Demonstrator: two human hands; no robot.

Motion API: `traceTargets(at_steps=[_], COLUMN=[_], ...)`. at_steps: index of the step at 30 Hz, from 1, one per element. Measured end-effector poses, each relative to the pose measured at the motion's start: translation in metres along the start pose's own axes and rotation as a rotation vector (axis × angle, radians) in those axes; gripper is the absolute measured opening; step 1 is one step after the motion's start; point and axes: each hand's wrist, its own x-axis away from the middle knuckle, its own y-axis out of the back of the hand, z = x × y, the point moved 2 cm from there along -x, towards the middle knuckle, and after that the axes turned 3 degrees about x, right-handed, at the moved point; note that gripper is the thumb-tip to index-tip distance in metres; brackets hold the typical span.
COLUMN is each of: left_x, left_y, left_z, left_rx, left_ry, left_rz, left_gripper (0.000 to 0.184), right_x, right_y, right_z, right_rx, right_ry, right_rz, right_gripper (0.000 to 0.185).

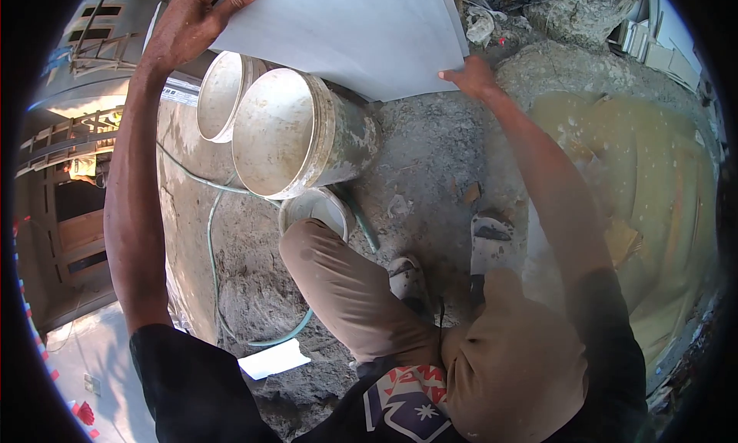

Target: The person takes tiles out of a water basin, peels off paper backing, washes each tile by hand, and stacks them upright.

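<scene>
A large pale grey tile (346, 36) fills the top middle of the view, tilted, with its lower edge above the ground. My left hand (192, 20) grips its left side, the thumb lying on the face. At the opposite edge my right hand (473, 79) holds on near the lower corner, thumb against the tile and the other fingers hidden behind it. Just below the tile, a big dirty white bucket (346, 139) lies on its side, mouth towards the left. A second white bucket (219, 97) is beside it, partly covered by the tile.
A smaller bucket (323, 206) stands by my left knee. A green hose (213, 251) loops over the rough ground. Murky yellowish water or sheeting (646, 182) lies at right, with stacked tile pieces (661, 55) behind. A white scrap (274, 360) lies near my feet.
</scene>
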Motion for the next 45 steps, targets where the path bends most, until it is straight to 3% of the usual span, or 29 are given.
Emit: traceTargets(at_steps=[2,3,7,13,20,21,24,28,32,33,34,35,36,38,40,42,43,44,45], left_x=[-0.009,-0.011,-0.017,-0.036,-0.034,-0.031,-0.026,-0.020,-0.007,-0.002,0.005,0.015,0.025,0.043,0.064,0.086,0.095,0.100,0.113], left_y=[-0.023,-0.021,-0.038,-0.038,-0.059,-0.062,-0.060,-0.066,-0.057,-0.054,-0.049,-0.045,-0.044,-0.065,-0.109,-0.151,-0.170,-0.187,-0.230], left_z=[0.027,0.010,0.011,0.039,0.065,0.062,0.053,0.035,0.009,0.005,0.000,-0.009,-0.024,-0.042,-0.064,-0.101,-0.122,-0.143,-0.154], left_rx=[-0.093,0.011,0.156,0.167,0.164,0.160,0.151,0.081,-0.034,0.018,0.103,0.224,0.350,0.631,0.839,0.872,0.867,0.860,0.956], left_ry=[-0.004,0.037,0.035,0.074,0.162,0.146,0.301,0.347,0.143,0.186,0.197,0.310,0.422,0.347,0.328,0.365,0.397,0.393,0.342], left_rz=[-0.040,0.063,0.027,0.126,-0.011,-0.107,-0.083,-0.224,-0.589,-0.700,-0.727,-0.650,-0.560,-0.385,-0.174,0.070,0.210,0.312,0.348], left_gripper=[0.076,0.078,0.071,0.074,0.086,0.092,0.097,0.100,0.064,0.048,0.048,0.044,0.041,0.034,0.029,0.027,0.028,0.035,0.033], right_x=[0.000,-0.001,-0.005,-0.003,0.025,0.029,0.057,0.094,0.124,0.130,0.134,0.137,0.143,0.156,0.165,0.178,0.180,0.188,0.196], right_y=[-0.007,-0.012,-0.020,-0.016,-0.009,-0.008,-0.007,-0.013,-0.027,-0.026,-0.023,-0.020,-0.015,-0.001,0.034,0.056,0.058,0.053,0.061], right_z=[-0.010,-0.013,-0.017,0.007,0.000,-0.002,-0.019,-0.022,-0.009,-0.003,0.002,0.005,0.006,-0.001,-0.028,-0.093,-0.151,-0.235,-0.270], right_rx=[0.010,0.017,0.053,0.025,-0.018,-0.041,-0.093,-0.101,-0.188,-0.173,-0.154,-0.135,-0.317,-0.677,-0.709,-0.568,-0.697,-0.999,-1.072], right_ry=[0.012,0.005,-0.010,-0.078,0.006,-0.006,-0.033,-0.018,0.007,-0.001,-0.003,-0.007,-0.045,-0.128,-0.161,-0.093,-0.290,-0.334,-0.454], right_rz=[0.022,0.010,-0.022,-0.031,-0.280,-0.283,-0.280,-0.200,-0.092,-0.085,-0.082,-0.076,-0.161,-0.314,-0.480,-0.640,-0.656,-0.658,-0.663], right_gripper=[0.063,0.063,0.061,0.056,0.037,0.034,0.026,0.020,0.021,0.021,0.021,0.022,0.022,0.022,0.021,0.026,0.027,0.028,0.029])
